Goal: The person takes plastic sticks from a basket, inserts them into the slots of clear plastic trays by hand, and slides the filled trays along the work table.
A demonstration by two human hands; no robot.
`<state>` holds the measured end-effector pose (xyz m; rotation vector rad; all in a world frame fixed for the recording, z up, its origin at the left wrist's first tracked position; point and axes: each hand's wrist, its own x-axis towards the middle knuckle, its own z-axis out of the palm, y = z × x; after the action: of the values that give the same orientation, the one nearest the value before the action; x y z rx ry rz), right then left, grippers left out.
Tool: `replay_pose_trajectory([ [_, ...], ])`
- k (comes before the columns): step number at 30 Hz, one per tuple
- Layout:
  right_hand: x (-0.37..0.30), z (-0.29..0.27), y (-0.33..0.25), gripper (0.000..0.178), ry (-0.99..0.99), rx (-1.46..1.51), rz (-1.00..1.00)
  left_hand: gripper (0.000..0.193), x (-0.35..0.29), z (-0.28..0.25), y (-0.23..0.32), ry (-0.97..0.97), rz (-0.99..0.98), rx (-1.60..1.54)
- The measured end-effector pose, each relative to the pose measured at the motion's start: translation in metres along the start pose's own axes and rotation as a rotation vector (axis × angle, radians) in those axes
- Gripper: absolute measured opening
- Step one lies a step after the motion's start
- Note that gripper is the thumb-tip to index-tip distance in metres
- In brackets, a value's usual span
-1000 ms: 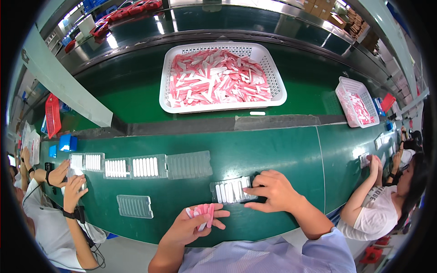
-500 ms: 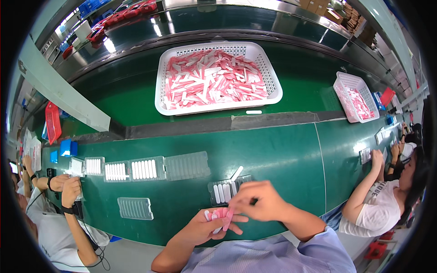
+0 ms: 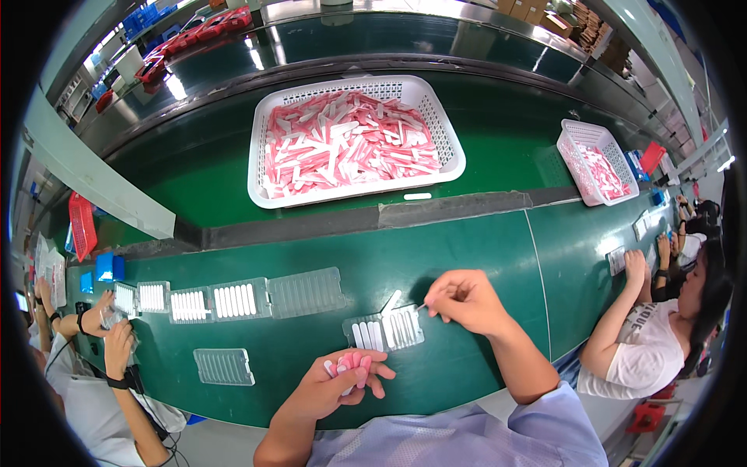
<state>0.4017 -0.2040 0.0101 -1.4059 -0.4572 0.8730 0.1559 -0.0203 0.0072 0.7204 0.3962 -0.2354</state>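
My left hand is closed around a bunch of flat pink-and-white sticks with rounded ends. Up and to the right of it, my right hand pinches thumb and finger together at the right edge of a clear slotted plastic tray. A thin sliver shows at those fingertips, too small to name. White sticks lie side by side in the tray's left part, and pale strips also show in its right part. One loose white stick rests slantwise at the tray's far edge.
A large white basket heaped with pink-and-white sticks stands beyond a dark ledge. Leftward are filled trays, an unfilled tray and another. People work on both sides; a smaller basket stands at right.
My right hand has left the sticks in my left hand and moved up and right to the tray's right edge. The left hand has shifted slightly left, still holding its bunch.
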Motion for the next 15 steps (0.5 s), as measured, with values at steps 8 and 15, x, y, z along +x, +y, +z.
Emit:
replay_pose_trajectory([
  [8, 0.009, 0.026, -0.015, 0.04, -0.284, -0.983, -0.252, 0.037, 0.001, 0.001, -0.004, -0.042, 0.011, -0.057],
  [15, 0.008, 0.029, -0.028, 0.041, -0.25, -0.774, -0.205, 0.038, -0.002, 0.001, -0.004, 0.004, -0.001, -0.09],
])
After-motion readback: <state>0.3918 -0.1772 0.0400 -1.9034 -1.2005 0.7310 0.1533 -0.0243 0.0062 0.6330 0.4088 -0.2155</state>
